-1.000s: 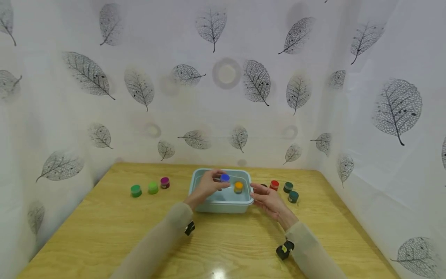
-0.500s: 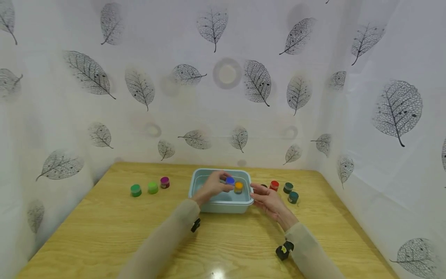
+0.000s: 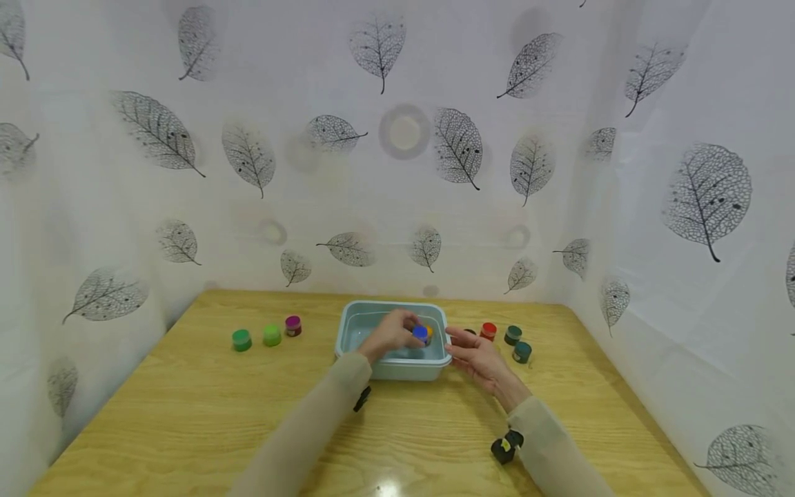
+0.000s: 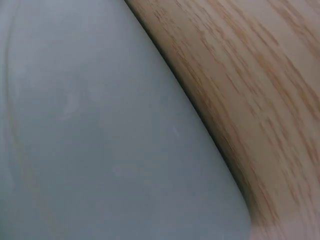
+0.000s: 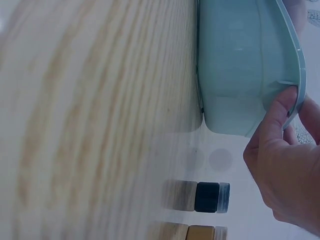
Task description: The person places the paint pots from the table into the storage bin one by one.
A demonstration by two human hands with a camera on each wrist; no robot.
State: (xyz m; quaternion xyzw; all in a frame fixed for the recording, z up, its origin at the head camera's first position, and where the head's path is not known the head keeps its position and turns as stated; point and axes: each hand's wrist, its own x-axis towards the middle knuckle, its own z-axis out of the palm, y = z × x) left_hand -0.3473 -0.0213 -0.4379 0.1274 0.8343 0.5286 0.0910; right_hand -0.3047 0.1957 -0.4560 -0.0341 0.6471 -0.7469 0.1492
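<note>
My left hand point(image 3: 394, 333) reaches into the pale blue plastic basin point(image 3: 354, 371) and grips a small blue paint jar point(image 3: 420, 334) between thumb and fingers. Just behind the blue jar sits an orange paint jar point(image 3: 429, 332), mostly covered by it in the head view. At the basin's right end, my right hand point(image 5: 290, 160) pinches the rim, with the thumb and fingers on either side of it. Only the basin's outer wall point(image 4: 115, 125) and the wooden tabletop show in the left wrist view; the left hand is out of that picture.
Left of the basin stand a green jar point(image 3: 241, 339), a light green jar point(image 3: 272, 335) and a magenta jar point(image 3: 293, 326). Past my right hand are a red jar point(image 3: 488, 331), a dark green jar point(image 3: 513, 335), a teal jar point(image 3: 522, 353) and a black jar point(image 5: 207, 197). Leaf-print curtains surround the table.
My left hand has moved right and slightly nearer inside the basin, bringing the blue paint jar in front of the orange one. The right hand stays at the rim.
</note>
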